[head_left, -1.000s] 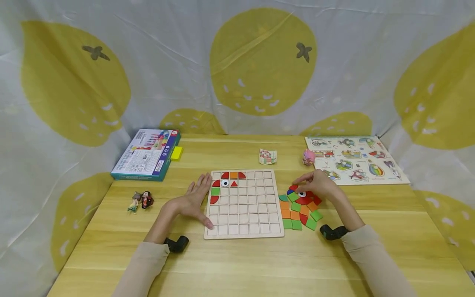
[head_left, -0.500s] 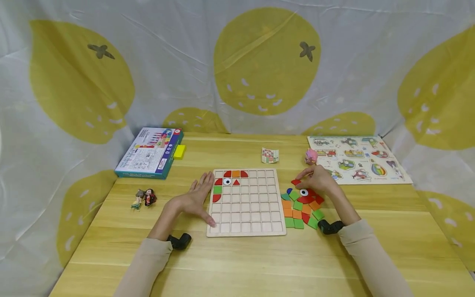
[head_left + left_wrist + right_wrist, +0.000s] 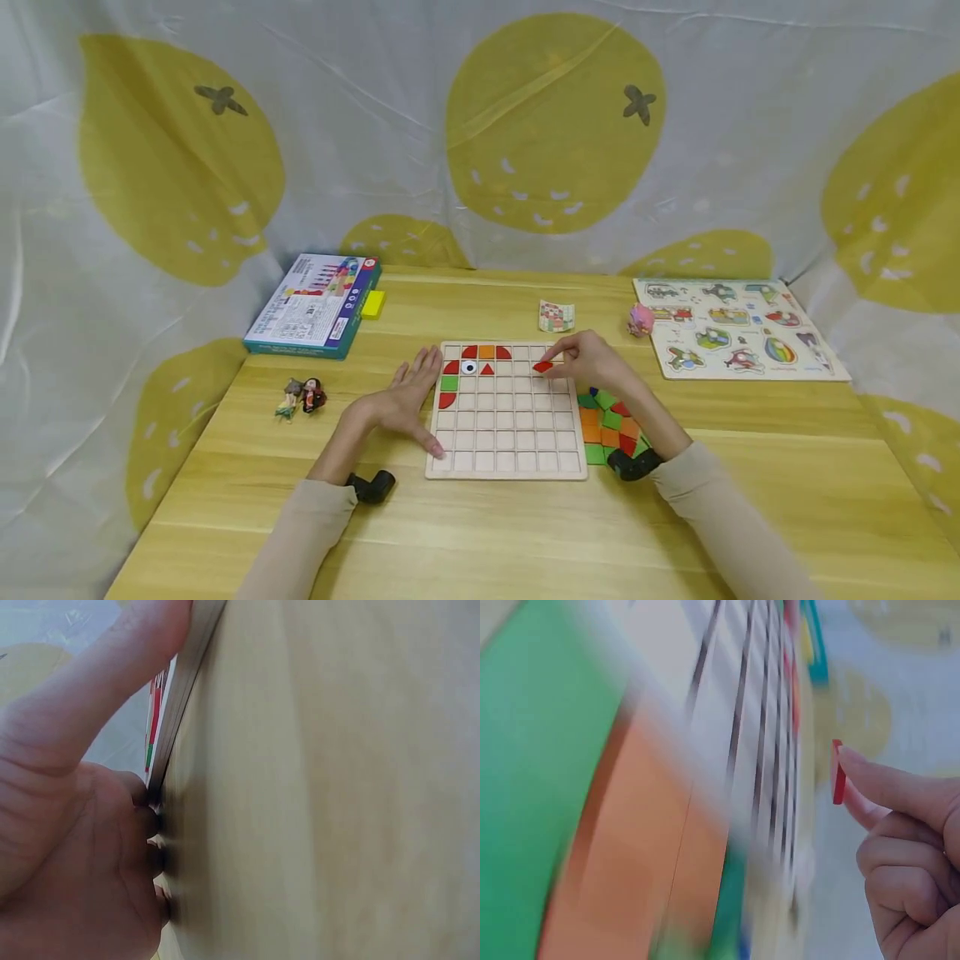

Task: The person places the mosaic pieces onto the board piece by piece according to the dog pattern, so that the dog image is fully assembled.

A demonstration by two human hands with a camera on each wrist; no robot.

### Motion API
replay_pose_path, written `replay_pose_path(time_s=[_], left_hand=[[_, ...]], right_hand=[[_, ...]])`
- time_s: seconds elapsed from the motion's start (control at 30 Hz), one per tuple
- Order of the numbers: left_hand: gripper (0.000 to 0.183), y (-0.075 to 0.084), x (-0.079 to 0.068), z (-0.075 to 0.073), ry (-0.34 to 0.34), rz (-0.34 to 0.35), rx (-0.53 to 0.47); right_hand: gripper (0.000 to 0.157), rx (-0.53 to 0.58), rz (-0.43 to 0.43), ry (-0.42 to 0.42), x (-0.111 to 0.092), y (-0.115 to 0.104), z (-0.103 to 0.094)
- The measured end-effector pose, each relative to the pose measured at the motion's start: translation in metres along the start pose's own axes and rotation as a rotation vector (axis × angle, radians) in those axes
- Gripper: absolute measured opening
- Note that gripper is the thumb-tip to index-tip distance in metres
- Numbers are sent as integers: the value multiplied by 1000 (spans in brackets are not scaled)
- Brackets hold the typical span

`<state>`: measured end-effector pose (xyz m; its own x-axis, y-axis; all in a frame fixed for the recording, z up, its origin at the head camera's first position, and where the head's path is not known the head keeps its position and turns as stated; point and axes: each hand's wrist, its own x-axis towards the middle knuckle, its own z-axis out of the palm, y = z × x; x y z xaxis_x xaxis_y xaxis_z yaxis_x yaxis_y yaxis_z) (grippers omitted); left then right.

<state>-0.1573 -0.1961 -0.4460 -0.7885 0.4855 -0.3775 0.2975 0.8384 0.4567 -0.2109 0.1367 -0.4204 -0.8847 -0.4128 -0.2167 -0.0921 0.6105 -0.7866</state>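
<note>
A square wooden grid board (image 3: pixel 504 433) lies on the table, with red, orange and green tiles and a round eye tile (image 3: pixel 468 367) in its upper left cells. Along the board's left edge rests my left hand (image 3: pixel 401 406), fingers spread, the thumb on the lower left corner; its wrist view shows the thumb (image 3: pixel 112 667) against the board's side. My right hand (image 3: pixel 596 364) pinches a red tile (image 3: pixel 542 367) between thumb and forefinger above the board's upper right cells. In the right wrist view the red tile (image 3: pixel 838 772) is seen edge-on.
Loose green, orange and red tiles (image 3: pixel 611 421) lie right of the board, partly hidden by my right arm. A small pattern card (image 3: pixel 557 317), a pink figure (image 3: pixel 641 320) and a picture puzzle board (image 3: pixel 742 329) lie behind. At left are a box (image 3: pixel 311 307), a yellow block (image 3: pixel 372 305) and small dolls (image 3: pixel 302 397).
My right hand has picked a red tile from the loose pile and carried it left over the board. The left hand has stayed on the board's edge. The head view has shifted slightly.
</note>
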Motion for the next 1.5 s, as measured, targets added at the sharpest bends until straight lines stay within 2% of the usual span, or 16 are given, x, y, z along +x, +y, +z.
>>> replay_pose_path(time_s=[0.17,0.37,0.5,0.83,1.0,1.1,1.2,1.33,1.5], left_hand=[[150,2,1,1,1,14,6],[151,0,3,2,-1,7,17],[151,-2,1,2,-2,1,10],[152,-2,3,1,-21,-12,24],[151,-2,2,2,-24,-24,18],[150,0,2,1,-23,-18,11],[149,1,4,2,-17,-10,3],[149,1,4,2,0,2,-19],[150,-3,1,1,1,1,-19]], right_hand=[[20,16,-59,-61,22,-37,48],[18,13,-82,-66,43,-47,84],[17,6,-77,-65,50,-47,92],[18,9,-122,-118,52,-44,89],[18,51,-133,-130,52,-42,89],[19,85,-138,-120,48,-38,85],[22,118,-138,-79,38,-32,69],[26,141,-105,0,12,-11,28],[25,116,-15,89,-28,32,-21]])
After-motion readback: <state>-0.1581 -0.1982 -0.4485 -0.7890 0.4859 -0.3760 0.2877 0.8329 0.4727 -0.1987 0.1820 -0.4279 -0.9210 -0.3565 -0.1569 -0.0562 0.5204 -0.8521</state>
